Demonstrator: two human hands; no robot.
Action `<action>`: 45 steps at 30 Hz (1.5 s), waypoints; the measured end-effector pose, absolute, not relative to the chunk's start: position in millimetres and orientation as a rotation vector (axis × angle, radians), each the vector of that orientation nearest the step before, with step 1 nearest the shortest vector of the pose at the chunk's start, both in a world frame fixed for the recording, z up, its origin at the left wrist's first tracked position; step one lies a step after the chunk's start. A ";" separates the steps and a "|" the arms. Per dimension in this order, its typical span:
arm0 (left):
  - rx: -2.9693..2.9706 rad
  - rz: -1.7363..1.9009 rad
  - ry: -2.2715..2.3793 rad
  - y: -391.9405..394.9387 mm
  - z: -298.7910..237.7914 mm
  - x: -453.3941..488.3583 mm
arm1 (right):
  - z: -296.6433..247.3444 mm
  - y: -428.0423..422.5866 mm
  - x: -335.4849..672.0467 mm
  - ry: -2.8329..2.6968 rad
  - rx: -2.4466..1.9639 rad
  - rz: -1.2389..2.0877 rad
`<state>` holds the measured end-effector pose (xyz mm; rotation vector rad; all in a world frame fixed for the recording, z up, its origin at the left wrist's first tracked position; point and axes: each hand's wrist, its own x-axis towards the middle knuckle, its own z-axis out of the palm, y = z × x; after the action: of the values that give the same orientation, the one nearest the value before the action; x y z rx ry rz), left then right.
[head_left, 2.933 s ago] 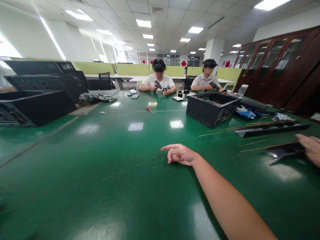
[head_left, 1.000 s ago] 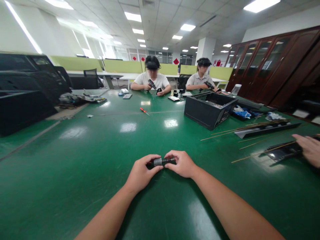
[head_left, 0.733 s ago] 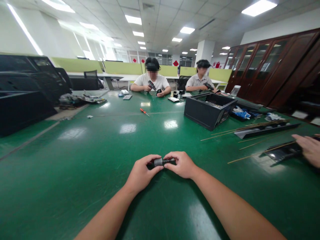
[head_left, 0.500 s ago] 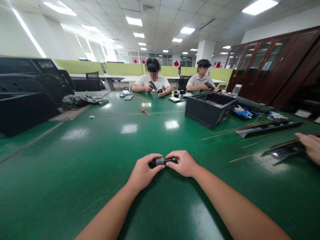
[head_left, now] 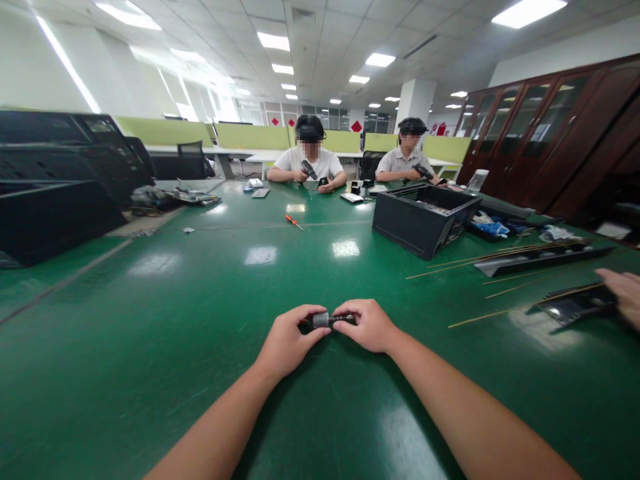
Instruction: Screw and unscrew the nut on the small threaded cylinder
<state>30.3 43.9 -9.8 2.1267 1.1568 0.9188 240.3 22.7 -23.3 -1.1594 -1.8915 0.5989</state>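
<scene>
A small motor (head_left: 321, 321), a grey metal cylinder with a thin dark shaft, lies crosswise between my two hands just above the green table. My left hand (head_left: 283, 341) closes on the cylinder, thumb below and fingers above, covering its left end. On the other side my right hand (head_left: 373, 327) pinches the shaft between thumb and fingers. Part of the shaft shows between the fingers, and its details are too small to make out.
A black computer case (head_left: 407, 223) stands right of centre. An orange screwdriver (head_left: 293, 221) lies further back. Thin yellow rods (head_left: 480, 320) and black metal channels (head_left: 545, 257) lie right, near another person's hand (head_left: 623, 293). Two people holding power drills sit opposite. Dark cases (head_left: 55, 220) stand left.
My hands keep their hold on the motor, the right fingers shifting only slightly along the shaft. At the right, the nearest yellow rod has slid a little to the left. The view has shifted slightly.
</scene>
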 end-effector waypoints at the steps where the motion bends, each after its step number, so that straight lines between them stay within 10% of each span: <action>1: 2.129 0.920 1.156 44.0 -10.0 30.2 | -23.2 22.7 240.3 -1.889 -1.161 0.600; 45: 2.028 0.951 1.175 44.6 -11.1 29.4 | -27.2 23.5 240.4 -1.856 -1.232 0.621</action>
<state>29.4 44.6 -11.1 2.0284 1.1755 0.9512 240.4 23.5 -27.2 -1.2320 -1.8560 0.6207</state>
